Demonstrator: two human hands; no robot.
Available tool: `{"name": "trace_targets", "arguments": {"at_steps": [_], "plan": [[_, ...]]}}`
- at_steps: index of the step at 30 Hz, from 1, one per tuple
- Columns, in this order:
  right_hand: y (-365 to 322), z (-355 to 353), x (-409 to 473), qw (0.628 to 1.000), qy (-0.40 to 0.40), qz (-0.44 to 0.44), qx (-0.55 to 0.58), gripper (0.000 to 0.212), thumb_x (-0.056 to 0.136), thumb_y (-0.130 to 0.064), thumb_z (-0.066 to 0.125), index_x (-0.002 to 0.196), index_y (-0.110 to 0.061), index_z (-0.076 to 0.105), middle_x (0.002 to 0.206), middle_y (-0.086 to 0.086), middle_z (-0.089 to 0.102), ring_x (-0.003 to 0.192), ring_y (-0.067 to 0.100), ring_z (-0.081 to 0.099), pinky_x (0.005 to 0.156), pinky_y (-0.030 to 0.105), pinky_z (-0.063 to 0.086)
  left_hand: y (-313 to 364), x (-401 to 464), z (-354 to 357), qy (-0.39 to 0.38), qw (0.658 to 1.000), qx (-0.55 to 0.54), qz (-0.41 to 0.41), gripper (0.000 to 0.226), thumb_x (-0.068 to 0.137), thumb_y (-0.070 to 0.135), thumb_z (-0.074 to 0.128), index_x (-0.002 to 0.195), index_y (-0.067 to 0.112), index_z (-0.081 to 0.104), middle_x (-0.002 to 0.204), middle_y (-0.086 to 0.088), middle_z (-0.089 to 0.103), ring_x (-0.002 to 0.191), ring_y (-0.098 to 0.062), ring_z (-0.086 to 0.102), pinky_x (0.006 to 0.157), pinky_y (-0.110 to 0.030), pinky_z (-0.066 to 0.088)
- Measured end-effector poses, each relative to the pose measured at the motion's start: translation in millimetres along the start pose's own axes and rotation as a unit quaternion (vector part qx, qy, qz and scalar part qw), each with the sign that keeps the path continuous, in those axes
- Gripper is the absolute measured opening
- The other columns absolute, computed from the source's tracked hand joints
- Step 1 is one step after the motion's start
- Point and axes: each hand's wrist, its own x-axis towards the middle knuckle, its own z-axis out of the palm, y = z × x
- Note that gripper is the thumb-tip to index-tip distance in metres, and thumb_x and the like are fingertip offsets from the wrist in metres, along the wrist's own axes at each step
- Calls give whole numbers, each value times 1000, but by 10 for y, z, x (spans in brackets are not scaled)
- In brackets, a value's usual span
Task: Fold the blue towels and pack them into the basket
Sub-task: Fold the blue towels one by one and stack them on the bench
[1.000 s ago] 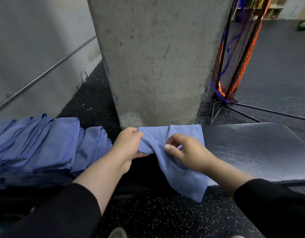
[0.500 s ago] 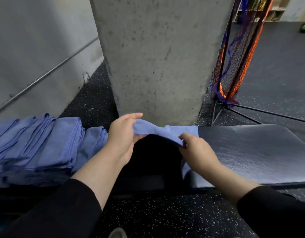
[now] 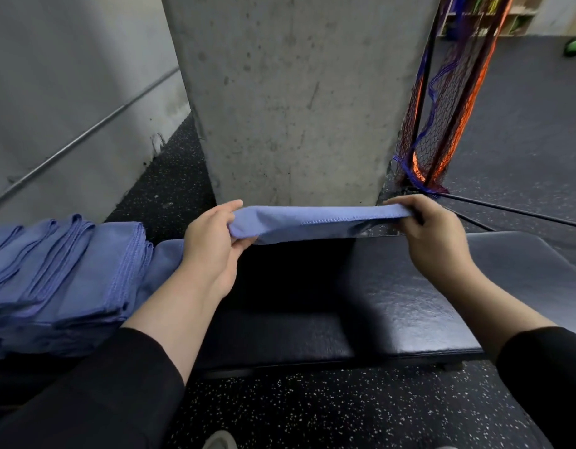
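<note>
Blue towel [image 3: 316,222], soft with stitched hem, pinched taut between left hand [image 3: 212,244] and right hand [image 3: 432,231] above glossy black padded bench [image 3: 410,303].

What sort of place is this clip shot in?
Probably a gym: a padded black bench, speckled rubber floor, and a stack of blue towels beside a concrete pillar.

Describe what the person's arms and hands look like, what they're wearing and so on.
Both arms wear black long sleeves, the left sleeve and the right sleeve, pushed up so the forearms are bare. The left hand and right hand are bare: no gloves, rings, watch or markings visible.
</note>
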Motion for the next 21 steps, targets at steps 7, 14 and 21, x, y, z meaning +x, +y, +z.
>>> {"name": "trace_targets", "arguments": {"at_steps": [7, 14, 21], "plan": [[55, -186, -103, 998, -58, -30, -12, 20, 89, -4, 69, 97, -21, 75, 79, -10, 71, 69, 1, 59, 61, 6, 39, -134, 110, -144, -62, 925, 358, 110, 53, 92, -3, 52, 141, 18, 58, 129, -2, 66, 115, -16, 61, 98, -34, 52], [388, -307, -301, 967, -230, -59, -95, 14, 94, -34, 65, 89, -23, 73, 71, -11, 66, 64, 4, 57, 66, 21, 46, -201, 131, -268, -93, 792, 560, 225, 28, 94, 31, 66, 76, 10, 67, 72, -4, 64, 73, -25, 62, 67, -41, 47], [713, -307, -624, 893, -390, -145, -172, 50, 95, -61, 42, 102, -23, 74, 102, -12, 67, 93, 3, 63, 85, 18, 47, -480, 34, -386, -281, 606, 691, 276, 12, 85, 16, 73, 95, 11, 78, 116, -5, 68, 112, -29, 62, 94, -39, 49]]}}
